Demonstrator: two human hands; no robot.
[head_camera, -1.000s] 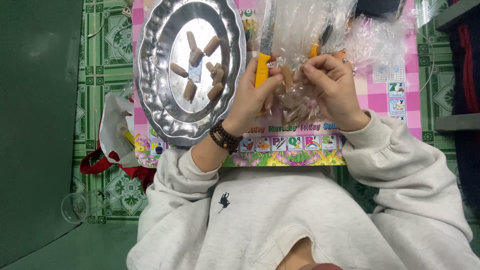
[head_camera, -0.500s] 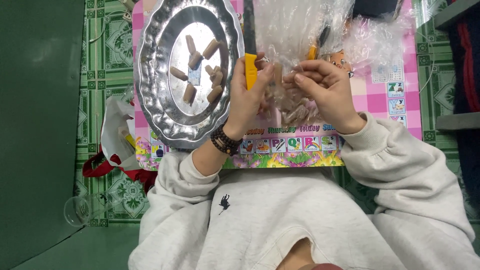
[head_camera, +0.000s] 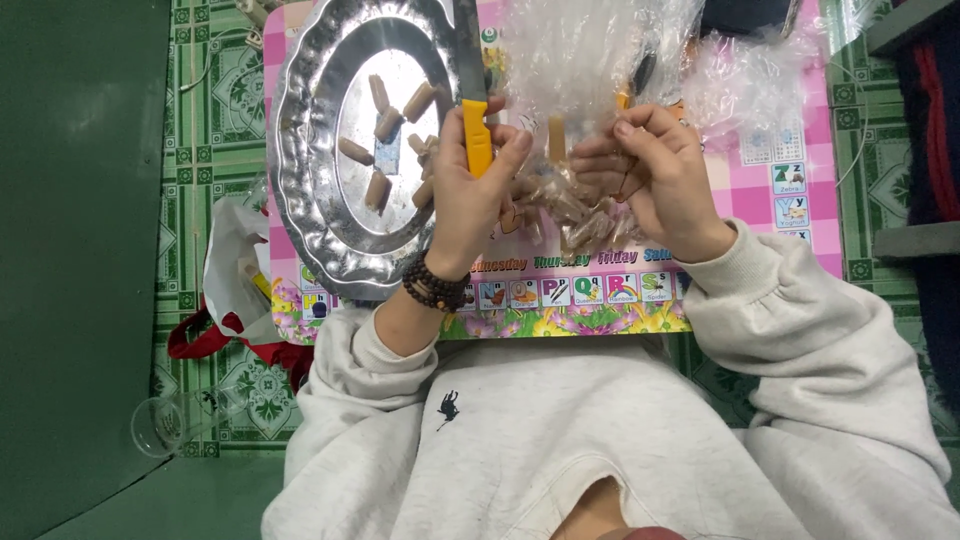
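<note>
My left hand (head_camera: 468, 200), with a bead bracelet on the wrist, grips a knife by its yellow handle (head_camera: 478, 140); the blade (head_camera: 468, 40) points away from me over the rim of a round metal tray (head_camera: 300, 170). Several short tan sausage pieces (head_camera: 380, 125) lie in the tray. My right hand (head_camera: 655, 175) pinches one small tan piece (head_camera: 557, 138) just right of the knife. Below both hands lies a heap of plastic-wrapped sausages (head_camera: 575, 220) on a small pink table (head_camera: 790, 215).
Crumpled clear plastic bags (head_camera: 590, 50) fill the far side of the table. On the green patterned floor to my left lie a white and red bag (head_camera: 230, 280) and a clear glass cup (head_camera: 165, 425). A dark green wall (head_camera: 70, 250) runs along the left.
My left hand has turned the knife upright and shifted it slightly towards the tray. My right hand has lifted the small piece up out of the heap.
</note>
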